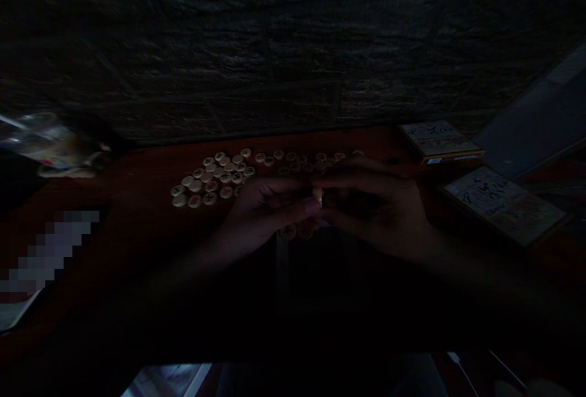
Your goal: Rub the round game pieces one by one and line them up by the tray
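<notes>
In the dim head view my left hand (270,204) and my right hand (379,201) meet over the table. A pale round xiangqi piece (317,194) stands on edge between their fingertips, with my left thumb pressed against it. My right fingers are pinched together at its other side, though darkness hides their exact contact. Two marked xiangqi pieces (287,232) lie just below the hands. Beyond and to the left, several more xiangqi pieces (210,186) with red or black characters are spread out, and my hands partly cover others.
Two flat printed boxes (442,137) lie at the right on the reddish wooden table (141,177). A clear plastic cup (50,143) is at the far left. A stone wall (274,49) rises behind the table. White cables (462,369) show at the lower right.
</notes>
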`<control>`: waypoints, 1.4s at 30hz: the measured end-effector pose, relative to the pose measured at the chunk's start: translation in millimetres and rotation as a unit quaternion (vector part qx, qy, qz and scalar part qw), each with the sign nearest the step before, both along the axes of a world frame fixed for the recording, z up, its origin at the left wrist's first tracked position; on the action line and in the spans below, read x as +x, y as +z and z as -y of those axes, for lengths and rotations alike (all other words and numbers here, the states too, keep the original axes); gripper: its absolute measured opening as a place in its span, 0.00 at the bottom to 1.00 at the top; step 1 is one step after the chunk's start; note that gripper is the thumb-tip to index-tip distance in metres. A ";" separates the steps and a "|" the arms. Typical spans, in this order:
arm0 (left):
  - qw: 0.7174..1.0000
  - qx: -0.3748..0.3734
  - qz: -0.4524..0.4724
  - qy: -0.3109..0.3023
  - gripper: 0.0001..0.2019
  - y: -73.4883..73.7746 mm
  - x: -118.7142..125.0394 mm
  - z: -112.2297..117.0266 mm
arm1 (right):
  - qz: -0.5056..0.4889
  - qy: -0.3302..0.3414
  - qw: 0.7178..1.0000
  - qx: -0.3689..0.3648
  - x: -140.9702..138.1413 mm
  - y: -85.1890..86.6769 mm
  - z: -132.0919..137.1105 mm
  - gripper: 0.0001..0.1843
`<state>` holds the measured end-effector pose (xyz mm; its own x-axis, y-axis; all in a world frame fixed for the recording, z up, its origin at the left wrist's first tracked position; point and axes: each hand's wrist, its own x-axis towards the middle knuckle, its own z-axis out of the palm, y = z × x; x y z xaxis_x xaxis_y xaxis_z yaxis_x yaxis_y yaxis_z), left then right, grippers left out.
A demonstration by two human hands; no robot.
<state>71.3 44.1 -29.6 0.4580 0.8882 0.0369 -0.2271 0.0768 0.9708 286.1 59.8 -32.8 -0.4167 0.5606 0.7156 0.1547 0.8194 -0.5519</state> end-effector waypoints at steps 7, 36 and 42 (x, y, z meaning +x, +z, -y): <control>1.000 0.015 -0.014 0.020 0.11 -1.7 -1.5 -0.2 | 0.001 -0.009 1.000 0.000 -0.1 -1.4 -1.9 0.23; 1.000 0.003 0.007 0.003 0.11 -1.2 0.3 -0.3 | -0.012 0.010 1.000 0.026 -0.3 -0.9 -2.4 0.19; 1.000 0.012 -0.009 0.013 0.12 -1.2 -0.5 -0.9 | -0.004 -0.010 1.000 0.015 -0.2 -2.5 -1.5 0.23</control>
<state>70.8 45.0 -30.8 0.4360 0.8985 0.0507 -0.2120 0.0478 0.9761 285.9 61.3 -35.3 -0.3993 0.5466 0.7361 0.1669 0.8328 -0.5279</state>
